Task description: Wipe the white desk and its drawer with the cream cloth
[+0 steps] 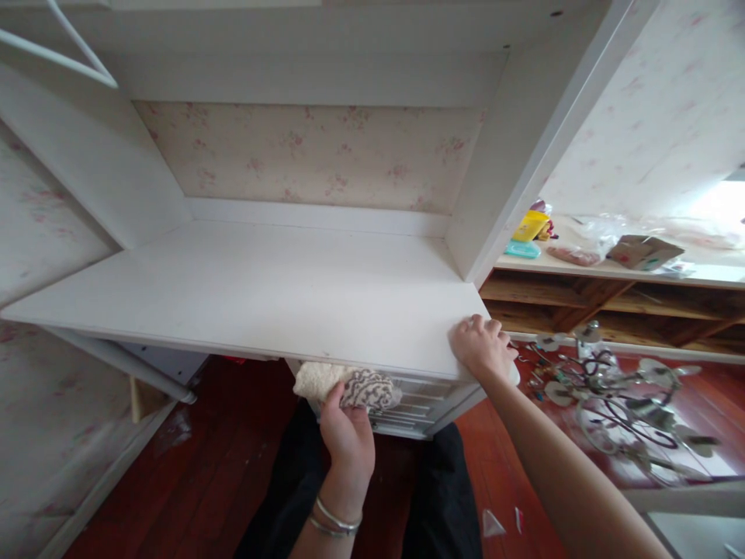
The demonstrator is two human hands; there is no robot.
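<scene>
My left hand (348,435), with bangles at its wrist, is closed on a folded cloth (372,388). One part of the cloth is plain cream and fluffy; the other has a grey and white pattern. It is just below the front edge of a white desk (279,287), in front of a white drawer unit (410,404); whether it touches the drawers I cannot tell. At the desk's front right corner, my right hand (482,341) rests on the top, its fingers apart and slightly bent over the surface. I see nothing held in it.
White side panels and a shelf rise above the desk. A white cable (87,66) hangs at upper left. On the red floor at right lies a chandelier (628,411), near a low wooden shelf unit (582,299) carrying a yellow container (531,225) and a cardboard box (646,252).
</scene>
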